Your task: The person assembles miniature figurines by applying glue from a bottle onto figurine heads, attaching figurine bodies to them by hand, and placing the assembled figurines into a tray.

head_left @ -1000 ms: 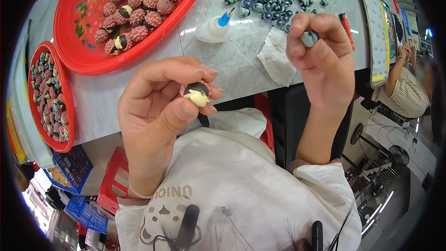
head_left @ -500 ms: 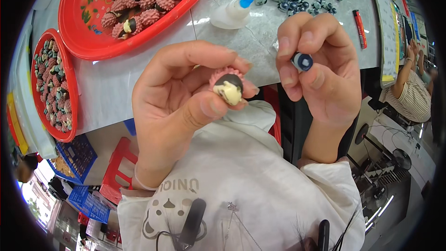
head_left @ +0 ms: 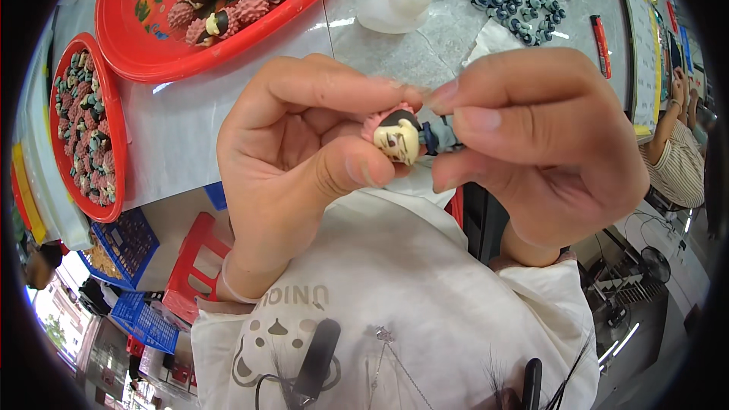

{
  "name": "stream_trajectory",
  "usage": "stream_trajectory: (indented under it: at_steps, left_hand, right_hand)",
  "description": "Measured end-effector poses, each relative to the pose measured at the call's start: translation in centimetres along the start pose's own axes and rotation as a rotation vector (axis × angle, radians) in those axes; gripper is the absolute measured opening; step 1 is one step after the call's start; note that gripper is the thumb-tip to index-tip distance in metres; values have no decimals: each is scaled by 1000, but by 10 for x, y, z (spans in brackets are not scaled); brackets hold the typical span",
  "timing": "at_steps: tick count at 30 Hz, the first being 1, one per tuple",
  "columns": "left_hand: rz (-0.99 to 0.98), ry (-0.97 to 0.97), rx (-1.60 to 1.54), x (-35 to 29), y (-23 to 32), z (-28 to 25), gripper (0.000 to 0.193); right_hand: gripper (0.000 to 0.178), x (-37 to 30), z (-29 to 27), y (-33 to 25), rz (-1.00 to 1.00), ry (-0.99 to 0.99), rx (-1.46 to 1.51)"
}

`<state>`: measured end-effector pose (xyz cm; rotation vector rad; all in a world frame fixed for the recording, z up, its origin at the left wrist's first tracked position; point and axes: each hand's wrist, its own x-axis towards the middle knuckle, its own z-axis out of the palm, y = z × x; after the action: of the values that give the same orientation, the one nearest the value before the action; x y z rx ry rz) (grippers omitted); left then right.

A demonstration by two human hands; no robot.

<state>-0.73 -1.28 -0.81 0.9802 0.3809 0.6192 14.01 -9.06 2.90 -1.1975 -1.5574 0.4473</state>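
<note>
Between the thumb and fingers of my left hand (head_left: 296, 137) is a small figurine head (head_left: 398, 139), with a cream face, a black band and pink ridged hair. My right hand (head_left: 539, 121) pinches a small blue-grey figurine body (head_left: 440, 137). The body's dark collar end meets the underside of the head, and the fingertips hide part of the join. Both pieces are held in the air in front of my chest. Beyond my hands stands a white squeeze bottle (head_left: 391, 9) with a blue tip.
A large red tray (head_left: 121, 45) at the far left carries several pink-haired heads. A smaller red tray (head_left: 118, 182) is full of figurines. Many blue-grey bodies (head_left: 516, 0) lie on the table. A red marker (head_left: 601, 45) lies to the right; blue crates (head_left: 125, 250) and a red stool (head_left: 191, 266) stand below.
My right hand has moved left and brought the body against the head. The head has turned so its painted face shows.
</note>
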Motion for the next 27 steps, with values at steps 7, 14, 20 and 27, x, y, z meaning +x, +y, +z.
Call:
stream_trajectory:
  at_steps: [7, 14, 20, 27]
  left_hand:
    - [115, -17, 104, 7, -2, -12, 42]
    - [-40, 128, -32, 2, 21, -6, 46]
    - [332, 610, 798, 2, 82, -75, 28]
    - [-109, 354, 1509, -27, 132, -115, 26]
  right_hand:
    - [32, 2, 8, 17, -73, 55, -111]
    - [30, 7, 22, 0, -64, -8, -286]
    - [42, -8, 15, 4, 80, 238, -318]
    - [21, -1, 17, 9, 107, 180, -305]
